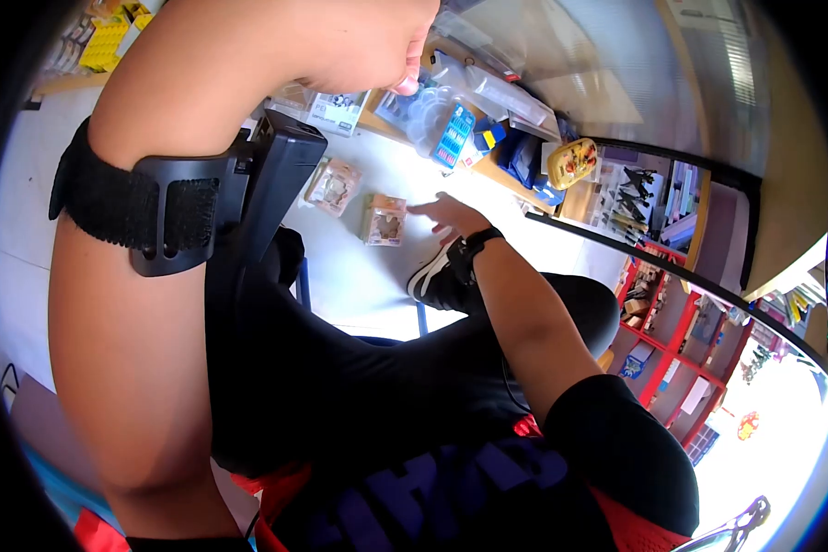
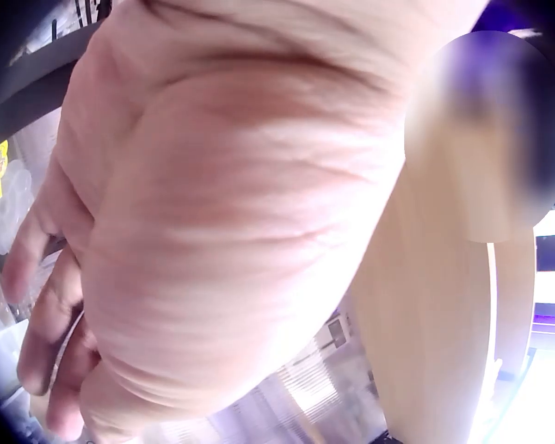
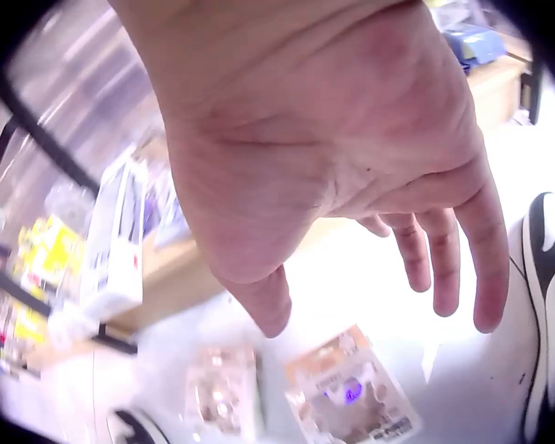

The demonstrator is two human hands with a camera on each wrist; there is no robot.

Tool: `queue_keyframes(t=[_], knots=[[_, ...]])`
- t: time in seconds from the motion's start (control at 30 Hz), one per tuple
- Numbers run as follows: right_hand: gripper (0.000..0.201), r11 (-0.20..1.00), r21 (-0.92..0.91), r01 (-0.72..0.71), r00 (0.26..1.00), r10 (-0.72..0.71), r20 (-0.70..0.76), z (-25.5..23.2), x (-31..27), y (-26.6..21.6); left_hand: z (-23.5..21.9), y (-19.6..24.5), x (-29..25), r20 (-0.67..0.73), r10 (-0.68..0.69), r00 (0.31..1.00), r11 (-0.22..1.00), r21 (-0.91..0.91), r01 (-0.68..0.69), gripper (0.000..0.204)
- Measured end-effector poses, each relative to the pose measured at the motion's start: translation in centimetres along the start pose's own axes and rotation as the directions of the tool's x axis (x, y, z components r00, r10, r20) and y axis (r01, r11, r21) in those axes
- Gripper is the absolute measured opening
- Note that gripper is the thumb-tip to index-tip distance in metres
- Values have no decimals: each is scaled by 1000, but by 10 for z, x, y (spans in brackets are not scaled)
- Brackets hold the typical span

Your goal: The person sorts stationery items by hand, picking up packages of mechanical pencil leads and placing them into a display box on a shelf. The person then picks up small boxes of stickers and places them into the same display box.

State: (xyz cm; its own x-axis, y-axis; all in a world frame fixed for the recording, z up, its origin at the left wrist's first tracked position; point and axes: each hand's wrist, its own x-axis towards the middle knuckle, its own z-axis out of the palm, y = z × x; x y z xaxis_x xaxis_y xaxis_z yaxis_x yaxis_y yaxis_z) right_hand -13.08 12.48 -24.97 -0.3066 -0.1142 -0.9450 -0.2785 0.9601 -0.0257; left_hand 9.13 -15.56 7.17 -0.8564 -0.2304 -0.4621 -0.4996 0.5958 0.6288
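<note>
My right hand (image 1: 453,217) reaches down over the white floor, fingers spread and relaxed, holding nothing. Just beside its fingertips in the head view stands a small pink-and-white box (image 1: 385,221) with a clear window. A similar windowed box (image 1: 334,187) lies to its left. The right wrist view shows the right hand (image 3: 342,157) above both boxes, its thumb nearest the printed box (image 3: 351,388). My left hand (image 1: 368,46) is raised at the top, near the shelf of goods. In the left wrist view, the left hand's (image 2: 222,222) fingers hang loosely bent with nothing seen in them.
A wooden shelf holds a blue pack (image 1: 453,135), a yellow patterned case (image 1: 572,164) and clear packages. Clear panels with a dark frame (image 1: 616,241) rise on the right. Red shelving (image 1: 681,350) stands farther right. My black shoe (image 1: 439,279) rests on the floor near the boxes.
</note>
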Motion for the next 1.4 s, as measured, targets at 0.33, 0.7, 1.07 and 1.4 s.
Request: queue_keyframes(t=[0.33, 0.7, 1.07, 1.4], knots=[[106, 856, 407, 319, 720, 60, -691, -45, 53, -20, 26, -19, 36, -151, 13, 988, 937, 348, 41, 30], [60, 945, 74, 318, 535, -115, -837, -47, 105, -13, 42, -13, 41, -328, 111, 938, 929, 370, 20, 28], [77, 982, -110, 152, 584, -179, -792, -59, 38, -22, 32, -9, 41, -226, 106, 968, 979, 196, -62, 31], [63, 651, 345, 677, 730, -534, -426, -98, -114, -81, 43, -8, 68, -146, -32, 989, 983, 176, 58, 47]])
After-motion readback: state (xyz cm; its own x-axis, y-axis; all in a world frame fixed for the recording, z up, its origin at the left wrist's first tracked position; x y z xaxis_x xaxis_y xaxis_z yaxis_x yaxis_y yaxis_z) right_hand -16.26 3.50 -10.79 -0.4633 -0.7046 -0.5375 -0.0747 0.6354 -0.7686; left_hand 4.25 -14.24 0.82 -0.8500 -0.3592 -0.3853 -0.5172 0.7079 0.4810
